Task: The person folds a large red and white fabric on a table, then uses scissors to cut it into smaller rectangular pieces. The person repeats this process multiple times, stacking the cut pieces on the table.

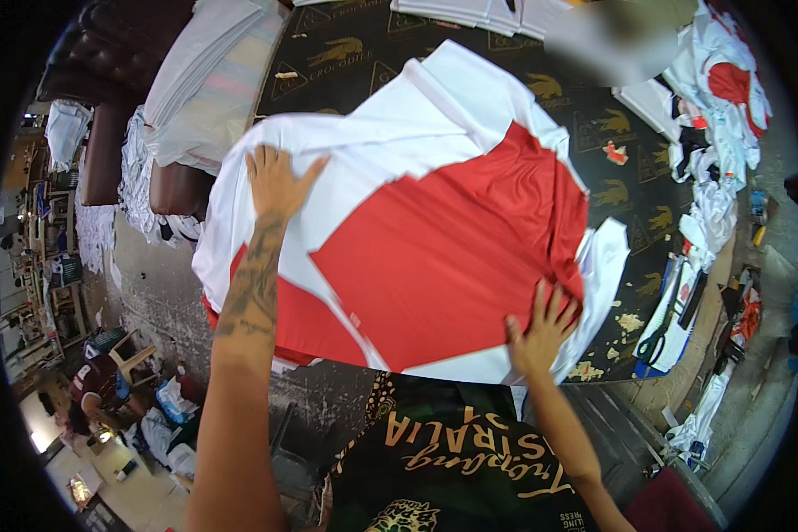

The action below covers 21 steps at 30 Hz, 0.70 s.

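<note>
A large red and white piece of cloth (452, 257) lies spread over the near part of the dark table, its front hanging over the edge toward me. On the white fabric at its left, my left hand (279, 182) rests flat, fingers spread and thumb out. At the lower right, my right hand (541, 332) lies on the red part near the cloth's edge, fingers apart. Folds bunch up in the red area above my right hand. A white flap sticks out on the right side. Neither hand grips the fabric.
The dark table (612, 266) has a printed gold pattern and small scraps. Stacked white cloth (208, 62) sits at the far left beside a brown leather seat (106, 53). White and red garments (718, 89) heap along the right. Scissors (652, 341) lie near the right edge. Someone (97, 381) is at lower left.
</note>
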Tool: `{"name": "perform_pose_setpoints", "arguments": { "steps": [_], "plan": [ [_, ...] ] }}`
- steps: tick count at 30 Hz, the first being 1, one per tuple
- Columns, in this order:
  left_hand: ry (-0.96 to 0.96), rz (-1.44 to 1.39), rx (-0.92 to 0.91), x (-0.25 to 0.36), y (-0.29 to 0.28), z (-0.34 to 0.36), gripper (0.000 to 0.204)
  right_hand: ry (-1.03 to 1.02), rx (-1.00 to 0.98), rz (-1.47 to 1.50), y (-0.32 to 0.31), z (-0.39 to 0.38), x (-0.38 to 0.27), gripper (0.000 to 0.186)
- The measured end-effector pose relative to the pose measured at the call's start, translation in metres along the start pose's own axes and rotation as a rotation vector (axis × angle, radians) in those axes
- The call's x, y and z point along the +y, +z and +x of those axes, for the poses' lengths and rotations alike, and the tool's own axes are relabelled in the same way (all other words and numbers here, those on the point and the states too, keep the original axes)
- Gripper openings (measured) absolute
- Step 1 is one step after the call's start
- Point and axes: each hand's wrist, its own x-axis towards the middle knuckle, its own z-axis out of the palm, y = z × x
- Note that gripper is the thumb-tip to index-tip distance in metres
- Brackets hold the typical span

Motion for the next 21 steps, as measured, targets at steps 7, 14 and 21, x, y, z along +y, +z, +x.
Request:
{"name": "perform_pose_setpoints", "arguments": {
  "steps": [7, 14, 21],
  "plan": [
    [-0.017, -0.09, -0.011, 0.068, 0.038, 0.152, 0.1, -0.096, 0.068, 0.015, -0.087, 0.224, 0.066, 0.092],
    [-0.07, -0.308, 0.168, 0.039, 0.034, -0.012, 0.077, 0.028, 0.482, 0.205, -0.099, 0.084, 0.198, 0.088],
    [-0.118, -0.283, 0.034, 0.211, -0.014, -0.295, 0.102, 0.429, 0.195, 0.415, -0.04, -0.05, 0.328, 0.069]
  ]
}}
